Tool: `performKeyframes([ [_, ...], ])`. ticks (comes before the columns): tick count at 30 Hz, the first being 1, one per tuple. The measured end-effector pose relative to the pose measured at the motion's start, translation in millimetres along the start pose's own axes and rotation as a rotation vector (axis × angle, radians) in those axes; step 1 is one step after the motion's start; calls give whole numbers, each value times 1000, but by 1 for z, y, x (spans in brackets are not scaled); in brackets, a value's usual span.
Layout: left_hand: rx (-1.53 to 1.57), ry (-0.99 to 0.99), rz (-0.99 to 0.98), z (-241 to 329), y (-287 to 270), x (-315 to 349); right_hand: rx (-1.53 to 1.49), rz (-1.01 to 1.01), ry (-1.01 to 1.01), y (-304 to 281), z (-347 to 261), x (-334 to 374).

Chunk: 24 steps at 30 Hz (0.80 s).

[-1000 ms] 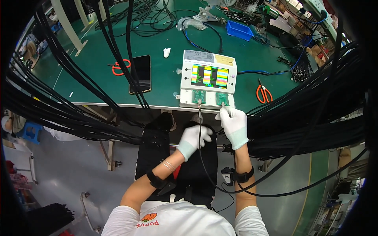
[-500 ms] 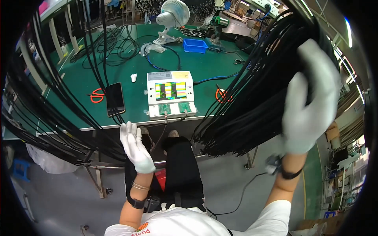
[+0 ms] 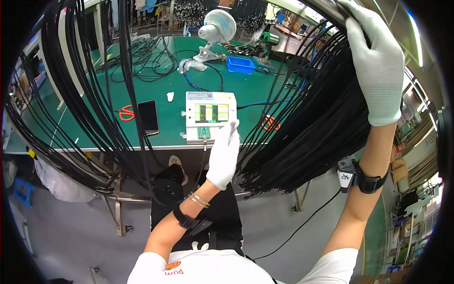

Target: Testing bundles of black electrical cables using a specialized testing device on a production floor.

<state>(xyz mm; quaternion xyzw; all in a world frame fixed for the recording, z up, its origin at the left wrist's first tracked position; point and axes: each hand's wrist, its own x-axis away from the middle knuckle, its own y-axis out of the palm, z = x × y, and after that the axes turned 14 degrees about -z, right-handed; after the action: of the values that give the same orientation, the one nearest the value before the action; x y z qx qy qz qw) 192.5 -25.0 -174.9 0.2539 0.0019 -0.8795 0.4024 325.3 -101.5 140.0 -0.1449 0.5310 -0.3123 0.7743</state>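
Observation:
My left hand [image 3: 223,156], in a white glove, reaches over the front right of a white tester box [image 3: 190,116] with a lit colour screen. Its fingers are pressed together and hide the right socket; whatever they hold is hidden. A green board [image 3: 204,133] on the box's left side has a cable plug [image 3: 205,147] below it. High on the right, my gloved right hand [image 3: 376,61] has its fingertips closed at the top of a thick bundle of black cables [image 3: 302,132], beside a metal rail [image 3: 331,10].
More black cables [image 3: 87,94] hang on the left, in front of the table. On the green tabletop [image 3: 165,87] are a phone [image 3: 148,117], orange-handled scissors [image 3: 126,113], another orange-handled tool [image 3: 271,123], a blue tray [image 3: 240,66], a white fan [image 3: 218,28] and coiled cables [image 3: 146,57].
My left hand has moved right, from beside the left cables to the tester box. My right hand has risen to the top of the right cable bundle. The view has shifted slightly.

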Motion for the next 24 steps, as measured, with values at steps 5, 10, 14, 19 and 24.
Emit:
performKeyframes([
  [5, -243, 82, -118, -18, 14, -1, -366, 395, -35, 48, -47, 8],
  [10, -525, 46, -196, -30, 10, 65, -1536, 51, 350, 152, -117, 116],
  [14, 424, -697, -120, -70, 0, 115, -1847, -559, 758, 207, -145, 232],
  [19, 1146, -1079, 36, -177, -24, 122, -2032, -667, 905, 187, -185, 293],
  [24, 1235, -978, -182, -208, -37, 130, -1808, -930, 46, 148, -189, 314],
])
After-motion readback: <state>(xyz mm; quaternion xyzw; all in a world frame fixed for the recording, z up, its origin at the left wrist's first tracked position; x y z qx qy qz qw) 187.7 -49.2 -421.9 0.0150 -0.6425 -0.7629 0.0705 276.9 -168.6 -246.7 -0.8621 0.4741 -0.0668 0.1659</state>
